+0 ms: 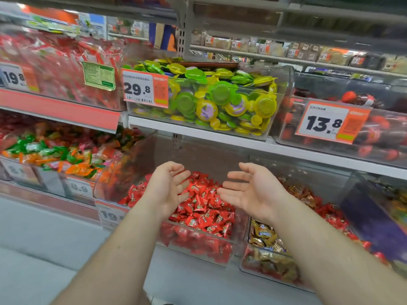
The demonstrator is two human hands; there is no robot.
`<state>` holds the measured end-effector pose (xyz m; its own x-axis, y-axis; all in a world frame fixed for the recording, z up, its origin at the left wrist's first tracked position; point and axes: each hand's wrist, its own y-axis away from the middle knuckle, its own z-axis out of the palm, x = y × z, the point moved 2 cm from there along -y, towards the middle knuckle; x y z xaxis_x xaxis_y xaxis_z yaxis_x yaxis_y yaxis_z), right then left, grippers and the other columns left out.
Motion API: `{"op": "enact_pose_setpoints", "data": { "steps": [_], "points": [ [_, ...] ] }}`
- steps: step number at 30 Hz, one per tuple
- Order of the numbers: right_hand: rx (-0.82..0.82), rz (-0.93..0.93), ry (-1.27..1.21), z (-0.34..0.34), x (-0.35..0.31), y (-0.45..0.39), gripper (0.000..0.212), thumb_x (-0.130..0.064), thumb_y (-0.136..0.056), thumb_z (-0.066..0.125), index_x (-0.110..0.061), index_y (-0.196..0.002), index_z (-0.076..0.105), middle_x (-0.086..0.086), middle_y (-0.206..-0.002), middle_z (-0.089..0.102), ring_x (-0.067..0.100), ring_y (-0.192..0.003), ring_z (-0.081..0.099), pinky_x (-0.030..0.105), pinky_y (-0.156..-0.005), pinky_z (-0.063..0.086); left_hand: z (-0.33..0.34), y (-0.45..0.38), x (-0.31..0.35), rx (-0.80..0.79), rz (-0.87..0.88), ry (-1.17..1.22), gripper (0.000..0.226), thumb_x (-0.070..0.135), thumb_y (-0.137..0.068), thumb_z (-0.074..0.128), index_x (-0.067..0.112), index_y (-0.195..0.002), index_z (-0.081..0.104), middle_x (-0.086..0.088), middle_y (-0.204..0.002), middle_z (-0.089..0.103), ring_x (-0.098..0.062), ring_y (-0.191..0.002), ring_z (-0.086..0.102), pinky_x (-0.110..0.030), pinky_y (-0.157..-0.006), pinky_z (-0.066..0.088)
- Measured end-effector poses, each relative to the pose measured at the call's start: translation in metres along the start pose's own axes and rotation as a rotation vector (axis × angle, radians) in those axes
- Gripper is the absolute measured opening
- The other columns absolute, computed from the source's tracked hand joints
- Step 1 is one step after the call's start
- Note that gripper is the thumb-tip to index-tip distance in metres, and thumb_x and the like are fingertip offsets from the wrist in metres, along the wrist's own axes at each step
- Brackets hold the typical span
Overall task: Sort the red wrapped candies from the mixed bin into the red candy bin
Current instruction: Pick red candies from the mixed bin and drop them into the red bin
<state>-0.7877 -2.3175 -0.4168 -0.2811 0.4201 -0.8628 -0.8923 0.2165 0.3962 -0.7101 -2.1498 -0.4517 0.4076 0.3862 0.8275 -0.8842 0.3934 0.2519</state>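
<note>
Both the left hand (169, 190) and right hand (251, 194) were wide and empty above the red bin (198, 245), and just right of it the mixed bin (271, 260) held red candies (330, 216), probably light, crinkly and best pinched by the twisted ends.

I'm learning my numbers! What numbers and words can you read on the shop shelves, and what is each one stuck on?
"29.8": tag on the bin of green and yellow sweets.
"13.8": tag on the right-hand upper bin.
"19.8": tag on the upper left bin.
"8.9": tag on the mixed-colour candy bin.
"19", cut off by the left arm: tag on the red candy bin.
Green label, small print and wrapper writing: too blurred.
</note>
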Motion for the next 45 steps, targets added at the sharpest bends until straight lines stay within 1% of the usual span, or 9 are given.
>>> {"op": "enact_pose_setpoints", "data": {
  "steps": [6, 10, 14, 19, 23, 27, 30, 33, 45],
  "points": [
    [0.052, -0.114, -0.122, -0.043, -0.014, 0.036, 0.028, -0.021, -0.1, 0.047, 0.004, -0.102, 0.059, 0.026, -0.095, 0.065, 0.034, -0.076, 0.071, 0.035, -0.062, 0.062, 0.069, 0.01, -0.019, -0.016, 0.389, -0.498, 0.022, 0.006, -0.089, 0.064, 0.017, -0.107, 0.066, -0.002, -0.1, 0.071, -0.013, -0.09, 0.066, -0.026, -0.079, 0.049],
    [0.207, -0.201, -0.074, -0.1, -0.025, 0.055, 0.026, -0.02, -0.099, 0.047, 0.001, -0.094, 0.061, 0.019, -0.086, 0.066, 0.028, -0.073, 0.069, 0.033, -0.067, 0.06, 0.128, 0.019, -0.044, -0.19, 0.54, -0.667, 0.026, 0.006, -0.077, 0.067, 0.031, -0.086, 0.064, 0.008, -0.089, 0.072, -0.008, -0.087, 0.067, -0.024, -0.083, 0.05],
    [0.429, -0.244, 0.014, -0.163, -0.038, 0.061, 0.023, -0.018, -0.099, 0.047, -0.001, -0.089, 0.058, 0.022, -0.095, 0.063, 0.029, -0.081, 0.065, 0.037, -0.076, 0.056, 0.177, 0.022, -0.086, -0.347, 0.539, -0.9, 0.021, 0.011, -0.082, 0.065, 0.031, -0.089, 0.063, 0.015, -0.091, 0.067, -0.004, -0.088, 0.062, -0.016, -0.08, 0.046],
    [0.645, -0.142, 0.41, -0.226, -0.046, 0.05, 0.029, -0.023, -0.098, 0.053, 0.003, -0.104, 0.064, 0.033, -0.12, 0.061, 0.044, -0.098, 0.065, 0.048, -0.087, 0.055, 0.196, 0.003, -0.118, -0.368, 0.441, -1.101, 0.019, 0.021, -0.085, 0.06, 0.03, -0.102, 0.063, 0.018, -0.092, 0.059, -0.01, -0.087, 0.058, -0.027, -0.079, 0.048],
    [0.674, -0.062, 0.674, -0.253, -0.053, 0.026, 0.028, -0.027, -0.097, 0.053, -0.003, -0.105, 0.064, 0.014, -0.071, 0.055, 0.027, -0.064, 0.056, 0.031, -0.062, 0.046, 0.192, -0.011, -0.125, -0.3, 0.453, -1.212, 0.023, 0.023, -0.087, 0.058, 0.028, -0.108, 0.063, 0.018, -0.083, 0.055, -0.005, -0.068, 0.05, -0.023, -0.059, 0.038],
    [0.659, -0.005, 0.999, -0.259, -0.059, -0.006, 0.041, -0.025, -0.106, 0.036, 0.002, -0.13, 0.055, 0.02, -0.126, 0.059, 0.035, -0.117, 0.055, 0.039, -0.101, 0.042, 0.188, -0.019, -0.128, -0.235, 0.496, -1.303, 0.02, 0.026, -0.088, 0.057, 0.028, -0.107, 0.063, 0.014, -0.104, 0.06, -0.006, -0.077, 0.052, -0.018, -0.059, 0.034],
    [0.609, 0.077, 1.021, -0.257, -0.053, -0.031, 0.054, -0.044, -0.106, 0.028, -0.009, -0.146, 0.04, 0.017, -0.15, 0.041, 0.034, -0.132, 0.044, 0.04, -0.106, 0.038, 0.187, -0.023, -0.13, -0.233, 0.495, -1.292, 0.015, 0.025, -0.088, 0.058, 0.029, -0.101, 0.063, 0.015, -0.104, 0.061, -0.005, -0.079, 0.054, -0.019, -0.061, 0.037],
    [0.598, 0.155, 0.878, -0.249, -0.045, -0.042, 0.077, -0.072, -0.095, 0.023, -0.019, -0.151, 0.033, 0.014, -0.15, 0.042, 0.035, -0.128, 0.048, 0.045, -0.106, 0.04, 0.184, -0.025, -0.133, -0.241, 0.475, -1.251, 0.011, 0.022, -0.088, 0.058, 0.032, -0.093, 0.06, 0.017, -0.097, 0.061, -0.001, -0.069, 0.054, -0.017, -0.057, 0.038],
    [0.36, 0.024, 0.907, -0.207, -0.036, -0.016, 0.073, -0.071, -0.095, 0.013, -0.029, -0.149, 0.039, 0.001, -0.157, 0.033, 0.022, -0.144, 0.03, 0.04, -0.116, 0.018, 0.179, -0.022, -0.13, -0.186, 0.446, -1.175, 0.011, 0.022, -0.085, 0.058, 0.032, -0.086, 0.061, 0.015, -0.084, 0.065, -0.006, -0.072, 0.06, -0.027, -0.066, 0.051]
  ]
}}
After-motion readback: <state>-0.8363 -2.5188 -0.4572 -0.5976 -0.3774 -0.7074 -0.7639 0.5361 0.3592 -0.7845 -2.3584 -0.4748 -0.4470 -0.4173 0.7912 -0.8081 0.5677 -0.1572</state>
